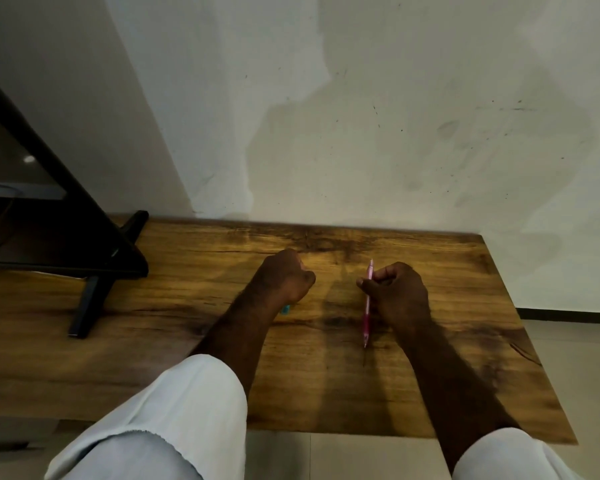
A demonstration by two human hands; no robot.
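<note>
now gripping pink pen [366, 317] in right hand [400, 292], clenching teal piece [285, 309] in left hand [284, 277]; next, likely aligning them carefully.

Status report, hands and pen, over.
Right hand grips slim pink plastic pen, tip toward the person. Left hand fisted; small teal piece shows beneath it, hold unclear. Nothing blocks the pen.

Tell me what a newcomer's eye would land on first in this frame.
The pink pen, pinched in the right hand over the middle of the wooden table, stands out first. Beside it, the left hand is curled into a fist, with a small teal piece poking out beneath it. A black stand sits at the table's far left.
</note>
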